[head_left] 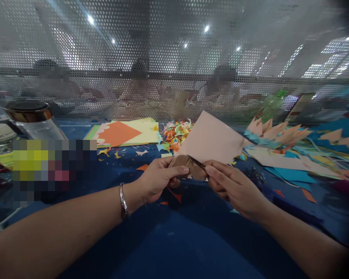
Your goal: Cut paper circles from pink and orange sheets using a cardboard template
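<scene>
A pale pink sheet of paper point(213, 135) stands tilted in front of me, its lower part in shade and seemingly folded toward me. My left hand point(167, 172) pinches this shaded brownish fold point(199, 173) between thumb and fingers. My right hand point(231, 182) is closed around scissors point(196, 160), with only a thin dark pointed blade showing against the paper. Their handles are hidden in my fingers. Small coloured paper scraps lie below and around both hands.
Stacked coloured paper point(149, 133) lies back left, beside a heap of cut scraps point(174, 133). Folded pink pointed pieces point(275, 131) and blue sheets point(293, 176) are at right. A dark-lidded jar point(36, 120) stands left. Behind the table rises a perforated metal screen point(174, 46), with people beyond it.
</scene>
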`<state>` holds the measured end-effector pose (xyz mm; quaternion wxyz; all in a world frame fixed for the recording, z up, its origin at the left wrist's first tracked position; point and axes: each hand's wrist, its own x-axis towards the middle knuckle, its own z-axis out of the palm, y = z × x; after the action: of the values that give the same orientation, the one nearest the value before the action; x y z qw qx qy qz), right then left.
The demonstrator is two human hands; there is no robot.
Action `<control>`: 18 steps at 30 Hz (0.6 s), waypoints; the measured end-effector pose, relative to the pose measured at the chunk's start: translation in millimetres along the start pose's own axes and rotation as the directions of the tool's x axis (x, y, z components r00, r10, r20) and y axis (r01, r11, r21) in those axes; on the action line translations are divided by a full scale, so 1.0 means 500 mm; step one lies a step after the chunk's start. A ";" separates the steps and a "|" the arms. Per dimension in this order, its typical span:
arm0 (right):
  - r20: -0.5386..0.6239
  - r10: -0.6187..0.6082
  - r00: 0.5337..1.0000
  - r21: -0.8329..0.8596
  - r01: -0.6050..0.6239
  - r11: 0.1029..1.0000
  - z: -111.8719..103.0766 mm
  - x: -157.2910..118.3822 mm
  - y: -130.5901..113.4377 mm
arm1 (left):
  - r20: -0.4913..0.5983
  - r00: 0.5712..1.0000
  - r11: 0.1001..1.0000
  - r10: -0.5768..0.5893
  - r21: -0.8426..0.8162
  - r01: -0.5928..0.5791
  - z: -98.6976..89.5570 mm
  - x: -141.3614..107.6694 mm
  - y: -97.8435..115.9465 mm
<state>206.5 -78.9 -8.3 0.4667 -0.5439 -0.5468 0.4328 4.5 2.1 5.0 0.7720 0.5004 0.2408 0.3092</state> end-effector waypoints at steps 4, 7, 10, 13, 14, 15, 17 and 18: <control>0.003 0.005 1.000 0.005 -0.005 1.000 -0.002 -0.002 0.003 | -0.009 1.000 1.000 -0.007 -0.018 0.007 0.002 -0.001 0.000; 0.005 -0.002 1.000 0.006 0.002 1.000 0.000 0.000 0.005 | -0.019 1.000 1.000 -0.002 -0.031 0.001 0.002 -0.001 -0.001; 0.003 -0.004 1.000 0.016 0.004 1.000 0.002 0.002 0.004 | -0.018 1.000 0.999 0.006 -0.038 -0.007 0.002 -0.003 -0.001; 0.006 -0.005 1.000 0.020 0.005 1.000 0.001 0.002 0.002 | 0.020 1.000 0.999 0.013 -0.031 -0.012 0.002 -0.004 -0.001; 0.007 -0.004 1.000 0.017 0.004 1.000 0.000 0.001 0.001 | 0.034 0.999 1.000 0.016 -0.027 -0.015 0.002 -0.004 -0.001; 0.012 -0.003 1.000 0.011 0.003 1.000 -0.001 0.000 0.001 | 0.043 0.999 1.000 0.019 -0.023 -0.018 0.002 -0.004 -0.001; 0.018 -0.011 1.000 0.000 0.011 1.000 -0.004 -0.002 0.000 | 0.046 0.999 1.000 0.015 -0.016 -0.015 0.002 -0.003 0.000; 0.021 -0.016 1.000 -0.007 0.016 1.000 -0.005 -0.002 0.000 | 0.043 0.999 1.000 0.010 -0.011 -0.010 0.002 -0.003 0.000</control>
<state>208.9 -80.1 -7.7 0.4627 -0.5366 -0.5574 0.4328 4.1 0.5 5.3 0.7782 0.5038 0.2199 0.3036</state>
